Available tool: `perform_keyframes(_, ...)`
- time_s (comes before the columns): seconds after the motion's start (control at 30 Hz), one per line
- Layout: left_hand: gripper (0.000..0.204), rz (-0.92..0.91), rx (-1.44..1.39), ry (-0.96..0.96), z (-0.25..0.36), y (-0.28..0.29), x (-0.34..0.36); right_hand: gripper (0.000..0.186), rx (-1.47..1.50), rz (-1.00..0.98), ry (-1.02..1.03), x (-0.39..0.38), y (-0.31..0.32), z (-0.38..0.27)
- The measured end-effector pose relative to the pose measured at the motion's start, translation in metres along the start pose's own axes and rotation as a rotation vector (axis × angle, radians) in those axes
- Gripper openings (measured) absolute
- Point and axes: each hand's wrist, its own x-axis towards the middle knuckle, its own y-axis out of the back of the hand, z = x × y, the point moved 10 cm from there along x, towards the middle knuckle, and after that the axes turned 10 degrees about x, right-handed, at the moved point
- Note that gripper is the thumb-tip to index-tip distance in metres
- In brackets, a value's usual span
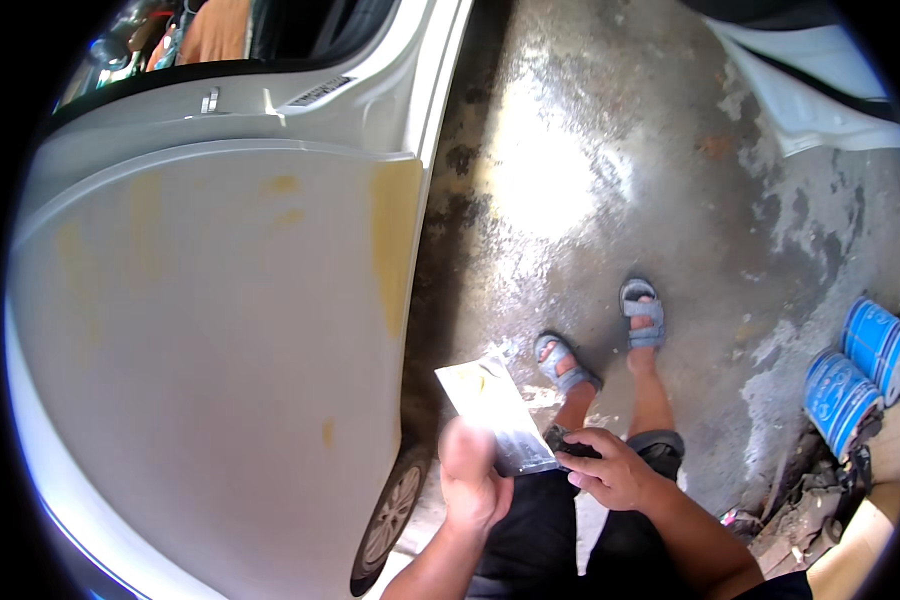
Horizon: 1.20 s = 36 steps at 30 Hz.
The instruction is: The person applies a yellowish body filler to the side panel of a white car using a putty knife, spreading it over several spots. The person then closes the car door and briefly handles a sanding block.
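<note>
My left hand (470, 475), partly blurred, is curled at the left edge of a shiny rectangular plate (510, 430) with a pale yellow smear on it, and grips it there. My right hand (615, 470) has its fingers around a small dark object (560, 440) at the plate's right edge; I cannot make out what it is. To my left is a white car panel (210, 330) with yellowish patches on its matte surface.
The car's window (300, 25) and wheel (385, 520) show beside the panel. My sandalled feet stand on stained concrete (700, 220). A white panel (810, 80) lies upper right; two blue cans (840, 400), cardboard (870, 530) and dark debris sit at lower right.
</note>
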Motion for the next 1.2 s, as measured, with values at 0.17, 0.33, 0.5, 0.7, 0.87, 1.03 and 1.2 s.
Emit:
perform_keyframes(0.17, 0.017, -0.191, -0.064, 0.079, 0.017, -0.035, -0.053, 0.039, 0.296, 0.438, -0.236, -0.069, 0.06, -0.014)
perform_keyframes(0.33, 0.019, -0.36, -0.048, 0.133, 0.037, -0.077, -0.107, 0.043, 1.059, 0.461, -0.278, -0.112, 0.071, -0.07)
perform_keyframes(0.5, 0.027, -0.504, -0.102, 0.146, 0.043, -0.119, -0.188, 0.044, 1.051, 0.207, -0.149, -0.154, 0.074, -0.158)
perform_keyframes(0.7, 0.031, -0.658, -0.046, 0.11, 0.051, -0.172, -0.3, 0.041, 0.866, -0.018, -0.04, -0.213, 0.068, -0.256)
perform_keyframes(0.87, 0.034, -0.785, -0.017, 0.051, 0.063, -0.214, -0.378, 0.027, 0.801, 0.252, 0.027, -0.246, 0.141, -0.269)
perform_keyframes(1.03, 0.03, -0.716, -0.048, -0.395, 0.122, -0.226, -0.434, 0.02, 0.722, 0.422, 0.14, -0.309, 0.179, -0.304)
perform_keyframes(1.2, 0.034, -0.767, -0.132, -0.552, 0.132, -0.247, -0.472, 0.027, 0.366, 0.507, 0.273, -0.362, 0.152, -0.351)
